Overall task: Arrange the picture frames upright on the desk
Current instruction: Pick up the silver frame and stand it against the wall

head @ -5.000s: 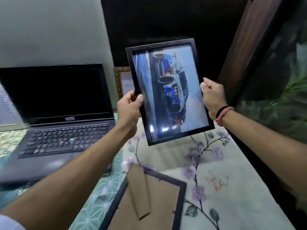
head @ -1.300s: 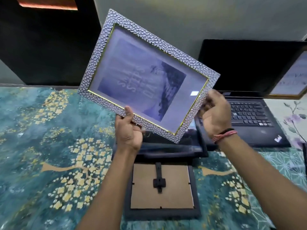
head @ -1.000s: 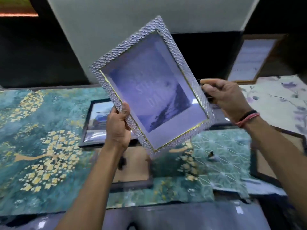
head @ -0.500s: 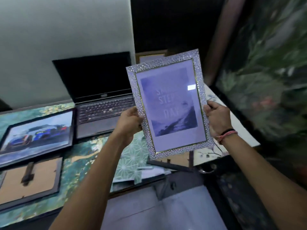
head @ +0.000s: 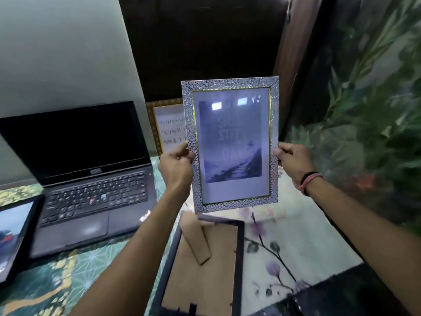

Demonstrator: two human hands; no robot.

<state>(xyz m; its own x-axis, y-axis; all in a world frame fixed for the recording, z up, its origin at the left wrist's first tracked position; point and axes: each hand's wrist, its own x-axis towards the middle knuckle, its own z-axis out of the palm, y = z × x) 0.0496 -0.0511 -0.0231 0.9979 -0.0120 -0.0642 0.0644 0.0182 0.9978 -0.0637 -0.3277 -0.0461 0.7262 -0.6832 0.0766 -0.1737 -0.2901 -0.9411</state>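
Both hands hold one silver pebble-textured picture frame (head: pixel 231 144) in the air above the desk (head: pixel 307 242), upright in portrait position with its glass side toward the camera. The left hand (head: pixel 176 166) grips the left edge of the frame at about middle height, the thumb on the front border and the other fingers behind. The right hand (head: pixel 291 161) grips the right edge in the same manner; this wrist carries a black and a red band (head: pixel 309 182). The frame has a thin gold inner line and shows a bluish mountain print with pale letters (too blurred to read fully). Its lower edge does not touch the desk.

Below the held frame, a black frame (head: pixel 205 265) lies face down on the floral cloth, its brown cardboard back up and the stand flap (head: pixel 196 238) partly raised. Behind the left hand, a gold-bordered frame (head: pixel 164 124) with text stands upright at the back of the desk, partly hidden by the silver one. An open black laptop (head: pixel 91 179) with dark screen sits to the left. At the far left edge, a black frame with a car picture (head: pixel 13 233) is on the desk, only partly in view. Green foliage (head: pixel 369 110) fills the right side.
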